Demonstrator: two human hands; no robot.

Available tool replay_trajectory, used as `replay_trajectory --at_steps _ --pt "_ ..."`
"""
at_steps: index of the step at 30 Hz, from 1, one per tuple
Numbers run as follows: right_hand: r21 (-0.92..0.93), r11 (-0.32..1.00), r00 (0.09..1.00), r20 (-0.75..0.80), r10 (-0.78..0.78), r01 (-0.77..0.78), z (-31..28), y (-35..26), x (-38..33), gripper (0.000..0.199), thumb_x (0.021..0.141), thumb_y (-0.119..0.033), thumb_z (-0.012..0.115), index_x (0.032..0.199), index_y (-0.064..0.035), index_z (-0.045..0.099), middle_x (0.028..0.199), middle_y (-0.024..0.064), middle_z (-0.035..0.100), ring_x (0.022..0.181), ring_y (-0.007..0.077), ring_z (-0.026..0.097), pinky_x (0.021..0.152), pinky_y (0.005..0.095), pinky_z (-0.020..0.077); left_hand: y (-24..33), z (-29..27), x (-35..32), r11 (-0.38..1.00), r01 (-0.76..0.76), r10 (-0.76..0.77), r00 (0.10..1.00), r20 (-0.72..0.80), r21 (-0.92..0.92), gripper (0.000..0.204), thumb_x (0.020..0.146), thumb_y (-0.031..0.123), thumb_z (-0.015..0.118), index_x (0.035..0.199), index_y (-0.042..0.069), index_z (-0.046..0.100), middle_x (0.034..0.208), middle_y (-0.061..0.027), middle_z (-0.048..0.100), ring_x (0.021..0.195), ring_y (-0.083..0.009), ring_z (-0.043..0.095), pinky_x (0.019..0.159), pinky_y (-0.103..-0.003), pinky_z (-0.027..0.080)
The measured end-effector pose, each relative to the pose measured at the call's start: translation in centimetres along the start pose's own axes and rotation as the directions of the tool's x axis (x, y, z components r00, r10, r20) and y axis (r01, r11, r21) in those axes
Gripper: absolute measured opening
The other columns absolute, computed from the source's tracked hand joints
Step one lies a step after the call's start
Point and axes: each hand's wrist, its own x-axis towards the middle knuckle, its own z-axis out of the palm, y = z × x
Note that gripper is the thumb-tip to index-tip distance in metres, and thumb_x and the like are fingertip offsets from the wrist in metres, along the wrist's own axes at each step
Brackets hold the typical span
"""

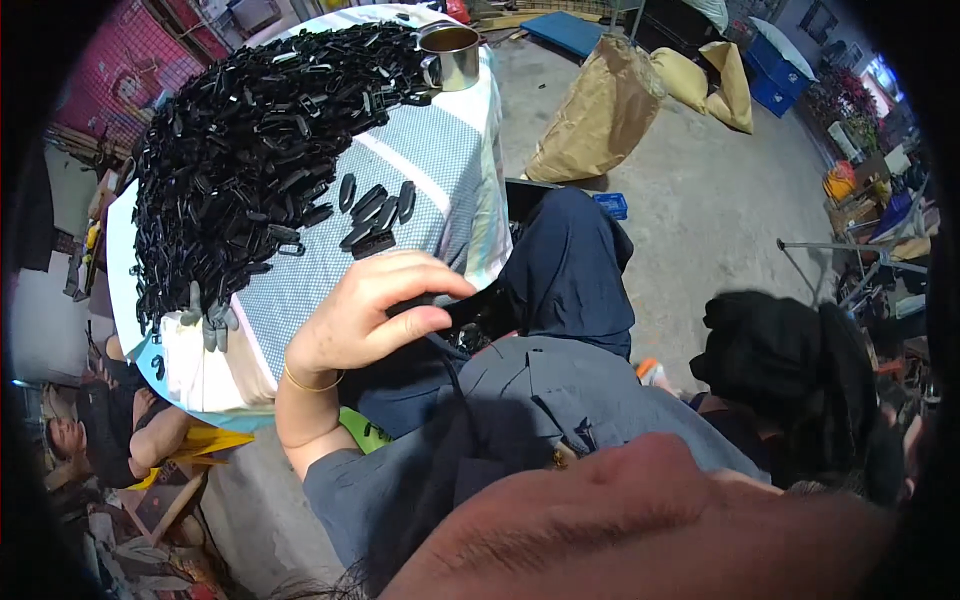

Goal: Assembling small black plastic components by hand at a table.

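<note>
left hand (365, 318): reaching in from lower left, wrist bent, bracelet on it, hovering just off the table (440, 160) edge, over the lap
left fingers (425, 272): curling partway, thumb and forefinger pinching a small black part (470, 305), probably one of the plastic pieces; outline blurring into dark clothing
right hand: not showing anywhere
black plastic pieces (260, 150): one big heap, too many for counting, covering the table's far left
loose pieces (375, 212): roughly six lying apart beside the heap, near the fingers
metal mug (450, 55): one, standing at the heap's far edge
sacks (600, 110): three lying on the floor beyond
</note>
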Motion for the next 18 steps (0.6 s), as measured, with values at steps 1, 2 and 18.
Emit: replay_trajectory --at_steps 1,2,18 --pt "-0.002 0.999 0.999 -0.011 -0.034 0.034 -0.3 -1.2 0.1 0.04 0.089 -0.025 0.042 0.116 0.0015 0.054 0.113 0.0163 0.056 0.099 0.0272 0.056 0.092 0.0367 0.0421 1.2 -0.9 -0.9 1.0 -0.008 0.008 1.0 -0.002 0.009 0.025 0.079 0.017 0.06 0.095 -0.002 0.062 0.088 -0.0146 0.063 0.08 -0.0266 0.06 0.072 -0.032 0.046" --pt "-0.004 0.998 0.998 -0.021 -0.064 0.064 -0.7 -2.2 0.0 0.04 0.089 -0.025 0.043 0.116 0.0015 0.054 0.113 0.0164 0.056 0.099 0.0271 0.056 0.092 0.0366 0.0421 2.2 -1.7 -1.8 0.999 -0.016 0.016 1.0 0.013 0.031 0.024 0.079 0.015 0.061 0.096 -0.002 0.061 0.088 -0.0134 0.062 0.079 -0.0261 0.06 0.071 -0.032 0.046" --pt "-0.099 0.905 0.898 -0.124 -0.423 0.413 1.0 -4.7 -3.7 0.037 0.09 -0.022 0.045 0.118 0.0008 0.052 0.115 0.0168 0.055 0.1 0.0258 0.056 0.093 0.0346 0.0417 1.7 -1.4 -12.8 0.952 0.206 -0.176 0.973 -0.147 0.225 0.025 0.078 0.013 0.062 0.099 0.0 0.06 0.089 -0.0134 0.063 0.081 -0.0259 0.063 0.073 -0.032 0.048"
